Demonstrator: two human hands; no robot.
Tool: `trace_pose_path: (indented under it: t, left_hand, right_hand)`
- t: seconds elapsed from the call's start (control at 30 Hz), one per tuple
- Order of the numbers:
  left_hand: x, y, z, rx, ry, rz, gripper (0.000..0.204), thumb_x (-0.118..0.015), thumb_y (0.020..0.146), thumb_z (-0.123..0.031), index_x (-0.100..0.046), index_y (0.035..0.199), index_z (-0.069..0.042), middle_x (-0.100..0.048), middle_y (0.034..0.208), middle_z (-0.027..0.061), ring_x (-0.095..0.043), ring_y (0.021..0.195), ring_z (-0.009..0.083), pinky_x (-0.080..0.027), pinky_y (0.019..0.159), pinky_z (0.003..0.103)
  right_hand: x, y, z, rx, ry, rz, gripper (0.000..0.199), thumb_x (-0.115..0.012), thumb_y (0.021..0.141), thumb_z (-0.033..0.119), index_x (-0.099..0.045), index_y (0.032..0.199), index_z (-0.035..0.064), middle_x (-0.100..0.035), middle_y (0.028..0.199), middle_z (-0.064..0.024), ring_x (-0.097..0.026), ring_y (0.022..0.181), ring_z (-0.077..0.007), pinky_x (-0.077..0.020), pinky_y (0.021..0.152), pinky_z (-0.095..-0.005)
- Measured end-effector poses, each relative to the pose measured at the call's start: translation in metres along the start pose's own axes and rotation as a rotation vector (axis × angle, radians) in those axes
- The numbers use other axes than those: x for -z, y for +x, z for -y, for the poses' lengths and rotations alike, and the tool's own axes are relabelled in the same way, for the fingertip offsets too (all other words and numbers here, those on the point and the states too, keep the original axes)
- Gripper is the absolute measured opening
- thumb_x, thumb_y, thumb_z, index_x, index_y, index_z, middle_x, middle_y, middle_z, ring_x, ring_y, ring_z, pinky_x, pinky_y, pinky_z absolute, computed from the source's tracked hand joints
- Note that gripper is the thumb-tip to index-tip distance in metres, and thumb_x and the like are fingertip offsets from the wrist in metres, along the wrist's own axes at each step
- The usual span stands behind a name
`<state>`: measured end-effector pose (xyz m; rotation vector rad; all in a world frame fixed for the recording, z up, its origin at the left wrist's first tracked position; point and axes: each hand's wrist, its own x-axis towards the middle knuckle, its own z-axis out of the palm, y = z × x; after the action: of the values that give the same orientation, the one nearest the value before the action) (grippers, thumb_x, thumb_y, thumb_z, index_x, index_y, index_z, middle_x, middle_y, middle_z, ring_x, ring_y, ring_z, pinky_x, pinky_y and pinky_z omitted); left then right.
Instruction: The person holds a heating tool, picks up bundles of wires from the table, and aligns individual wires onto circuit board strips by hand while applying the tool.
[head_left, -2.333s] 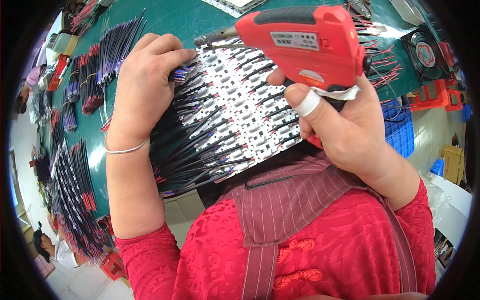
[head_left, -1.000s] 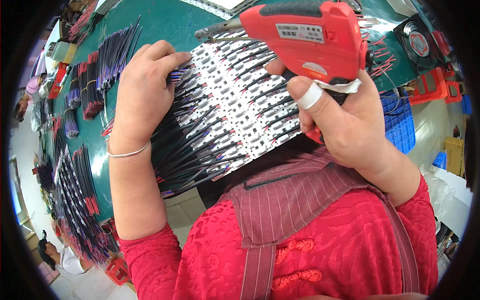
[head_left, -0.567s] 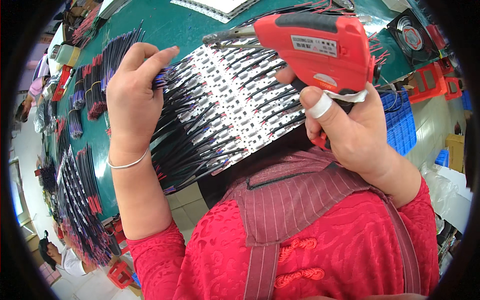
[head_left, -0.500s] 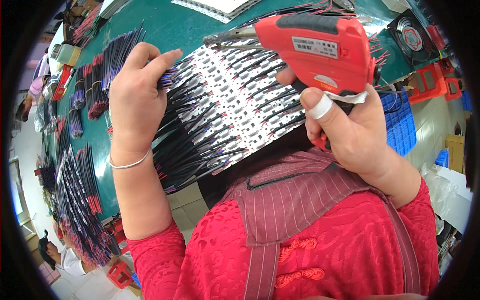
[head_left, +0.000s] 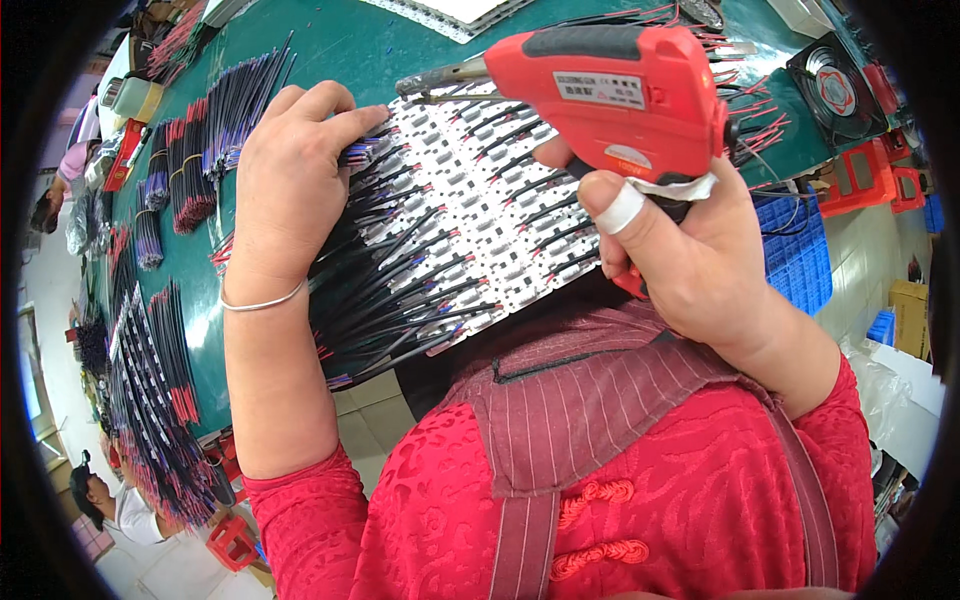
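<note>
- The desk (head_left: 330, 45), green, stretches beyond the fingers of both hands.
- The white circuit-board panel (head_left: 478, 215) lies between the left and right fingers, reaching toward the person's body. It looks thin, flat and rather stiff; its small parts and wire joints are probably fragile, so bare edges would be the safest hold.
- The soldering gun (head_left: 610, 105) sits above the right fingers, its metal tip (head_left: 425, 80) pointing across to just beside the left index finger. Whether the tip touches the panel, I cannot tell. It is probably the heaviest thing held, best taken by its handle; the metal end may be hot.
- The right hand (head_left: 695, 245) has its fingers wrapped around that handle, white tape on the thumb.
- The left hand (head_left: 290, 180) has its fingers curled around a wire bunch (head_left: 360, 152), purple ends poking out.
- These wires, just under the left fingers, should be light, bendy and liable to slide apart; pinching near the ends gives best control.
</note>
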<state>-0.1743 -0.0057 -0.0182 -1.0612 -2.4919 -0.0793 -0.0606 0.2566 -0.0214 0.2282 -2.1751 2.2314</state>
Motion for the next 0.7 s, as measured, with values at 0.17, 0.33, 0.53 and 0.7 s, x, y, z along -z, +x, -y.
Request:
trace_pose_path:
  t: [0.17, 0.33, 0.53, 0.7]
  left_hand:
    - [0.001, 0.003, 0.004, 0.014, -0.051, 0.052, 0.034, -0.066, 0.070, 0.005, -0.077, 0.096, -0.013, -0.063, 0.087, 0.0018, -0.059, 0.083, 0.0251, -0.052, 0.075, 0.036]
    - [0.004, 0.005, 0.006, 0.047, -0.106, 0.152, 0.046, -0.062, 0.065, 0.014, -0.073, 0.103, -0.009, -0.061, 0.089, 0.0068, -0.060, 0.089, 0.0283, -0.050, 0.080, 0.039]
    - [0.002, 0.005, 0.009, 0.048, -0.138, 0.152, 0.046, -0.062, 0.064, 0.014, -0.072, 0.102, -0.008, -0.061, 0.089, 0.0072, -0.059, 0.089, 0.0288, -0.049, 0.080, 0.038]
    - [0.001, 0.005, 0.008, 0.028, -0.099, 0.124, 0.031, -0.072, 0.069, 0.003, -0.074, 0.097, -0.011, -0.062, 0.088, 0.0038, -0.059, 0.086, 0.0267, -0.051, 0.077, 0.038]
  right_hand:
    - [-0.007, 0.008, 0.006, -0.050, -0.036, -0.030, 0.029, -0.065, 0.095, 0.013, -0.061, 0.121, 0.0014, -0.069, 0.112, -0.0078, -0.052, 0.058, -0.0032, -0.0443, 0.050, -0.0196]
    - [-0.008, 0.014, 0.002, -0.041, -0.064, -0.013, 0.028, -0.065, 0.095, 0.011, -0.061, 0.121, 0.0021, -0.069, 0.111, -0.0067, -0.053, 0.059, -0.0033, -0.0442, 0.051, -0.0197]
    - [-0.009, 0.017, 0.001, -0.067, -0.132, -0.001, 0.028, -0.065, 0.096, 0.013, -0.061, 0.121, 0.0015, -0.069, 0.109, -0.0062, -0.052, 0.059, -0.0034, -0.0435, 0.051, -0.0198]
    - [-0.012, 0.018, -0.001, -0.080, -0.097, -0.003, 0.027, -0.065, 0.096, 0.013, -0.060, 0.120, 0.0004, -0.068, 0.108, -0.0056, -0.051, 0.058, -0.0036, -0.0430, 0.051, -0.0202]
